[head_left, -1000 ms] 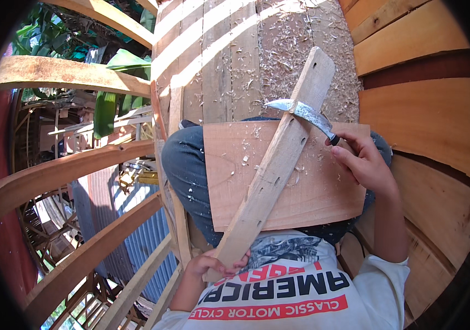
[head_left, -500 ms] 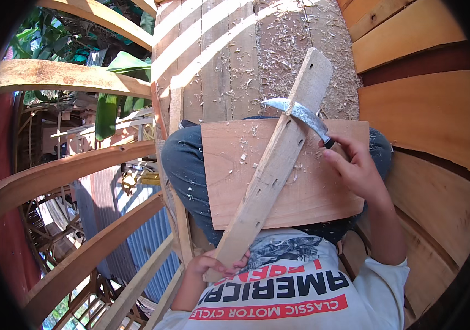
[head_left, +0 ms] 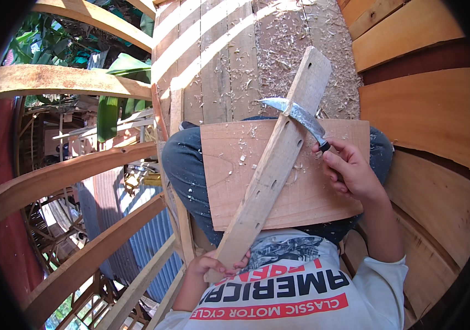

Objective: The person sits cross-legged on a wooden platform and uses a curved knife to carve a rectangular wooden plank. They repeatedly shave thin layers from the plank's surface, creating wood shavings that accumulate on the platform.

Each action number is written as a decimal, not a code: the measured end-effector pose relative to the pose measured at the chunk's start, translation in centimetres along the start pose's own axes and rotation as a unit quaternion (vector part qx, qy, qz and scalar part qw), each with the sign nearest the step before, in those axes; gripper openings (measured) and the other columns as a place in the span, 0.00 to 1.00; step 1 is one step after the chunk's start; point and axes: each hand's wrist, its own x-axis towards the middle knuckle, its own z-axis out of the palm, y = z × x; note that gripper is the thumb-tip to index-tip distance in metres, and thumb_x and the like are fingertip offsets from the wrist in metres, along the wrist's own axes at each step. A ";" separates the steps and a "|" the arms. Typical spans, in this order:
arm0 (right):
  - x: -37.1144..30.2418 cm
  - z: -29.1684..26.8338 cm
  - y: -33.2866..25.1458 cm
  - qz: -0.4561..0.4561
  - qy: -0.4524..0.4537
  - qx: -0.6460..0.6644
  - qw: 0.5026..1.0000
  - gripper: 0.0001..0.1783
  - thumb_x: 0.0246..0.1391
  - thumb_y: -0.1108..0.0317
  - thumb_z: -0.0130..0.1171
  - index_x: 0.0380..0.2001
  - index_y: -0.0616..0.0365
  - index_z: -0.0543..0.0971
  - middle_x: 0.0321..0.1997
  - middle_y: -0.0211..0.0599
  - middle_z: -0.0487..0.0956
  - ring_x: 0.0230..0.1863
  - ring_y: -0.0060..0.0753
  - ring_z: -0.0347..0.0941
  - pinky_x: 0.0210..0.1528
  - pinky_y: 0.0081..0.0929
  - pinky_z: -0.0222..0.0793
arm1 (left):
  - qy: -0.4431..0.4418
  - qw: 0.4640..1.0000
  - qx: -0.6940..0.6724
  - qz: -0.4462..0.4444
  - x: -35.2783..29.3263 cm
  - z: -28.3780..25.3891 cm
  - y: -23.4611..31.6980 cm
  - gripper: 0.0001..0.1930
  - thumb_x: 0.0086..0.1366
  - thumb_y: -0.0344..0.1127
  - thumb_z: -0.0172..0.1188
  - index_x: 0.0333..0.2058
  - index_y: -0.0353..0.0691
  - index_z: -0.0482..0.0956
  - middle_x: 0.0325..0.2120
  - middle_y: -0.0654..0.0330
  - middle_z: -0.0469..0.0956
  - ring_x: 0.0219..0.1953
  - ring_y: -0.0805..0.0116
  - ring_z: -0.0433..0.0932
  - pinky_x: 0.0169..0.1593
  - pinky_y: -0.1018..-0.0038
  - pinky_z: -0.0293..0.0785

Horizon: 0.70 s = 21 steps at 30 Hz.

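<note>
You are clamping your left grip [head_left: 205, 266] on the wooden strip [head_left: 268, 170], slanting across the board [head_left: 328, 190], and your right grip [head_left: 350, 169] on the knife [head_left: 305, 117], risking a slip if the strip twists.

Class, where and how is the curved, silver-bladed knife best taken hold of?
Probably by its black handle, from the right: the curved silver metal blade points left across the long pale wooden slat, and the right hand grips there.

Only the white T-shirt [head_left: 381, 291] is carrying readable print, all showing upside down: red capitals [head_left: 271, 272] creasing nearest the hem, big black capitals [head_left: 301, 284] running next, white capitals filling a red band [head_left: 343, 301] farthest from the hem.
</note>
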 end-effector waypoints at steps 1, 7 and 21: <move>0.1 0.2 0.0 -0.005 0.017 -0.022 1.000 0.13 0.62 0.65 0.54 0.46 0.59 0.75 0.17 0.22 0.67 0.11 0.10 0.59 0.10 0.14 0.51 | -0.006 1.000 0.010 -0.002 0.1 0.0 0.2 0.41 0.39 0.28 0.58 0.57 0.29 0.57 0.37 0.56 0.65 0.29 0.75 0.63 0.32 0.80 0.64; 0.9 0.4 1.4 -0.119 0.078 -0.141 0.980 0.13 0.62 0.64 0.54 0.45 0.60 0.75 0.14 0.19 0.66 0.11 0.10 0.58 0.11 0.15 0.50 | -0.007 1.000 0.001 -0.007 0.3 0.7 0.7 0.41 0.38 0.29 0.58 0.56 0.28 0.57 0.35 0.56 0.64 0.28 0.75 0.63 0.31 0.81 0.63; 0.7 -0.8 -1.0 0.004 0.011 -0.031 0.999 0.15 0.65 0.57 0.48 0.44 0.57 0.74 0.15 0.19 0.63 0.09 0.10 0.56 0.08 0.12 0.50 | 0.021 1.000 0.007 0.000 0.1 1.3 0.7 0.42 0.37 0.30 0.58 0.56 0.27 0.57 0.35 0.56 0.64 0.27 0.75 0.63 0.30 0.81 0.63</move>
